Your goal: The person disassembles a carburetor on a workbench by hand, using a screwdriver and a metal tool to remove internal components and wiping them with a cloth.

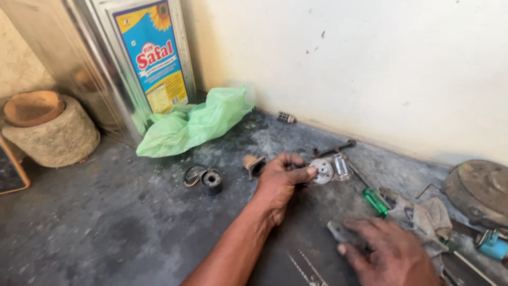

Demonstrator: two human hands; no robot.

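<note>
My left hand [279,182] reaches across the grey floor and pinches a small round silver metal part [323,170] near the wall. A clear little vial-like piece [342,166] lies just right of that part. My right hand [389,254] rests at the lower right, fingers curled over a flat grey metal piece [338,232]. A green-handled screwdriver [374,201] lies between the two hands. A black cylindrical coil [211,180] with a wire and a small tan square-mouthed fitting [254,165] sit left of my left hand.
A crumpled green plastic bag [196,123] lies by a tall shiny oil tin [143,63] at the back left. A round stone block [53,132] stands far left. A dirty rag [423,214], a rusty round cover [479,190] and a blue tool [492,244] sit at right.
</note>
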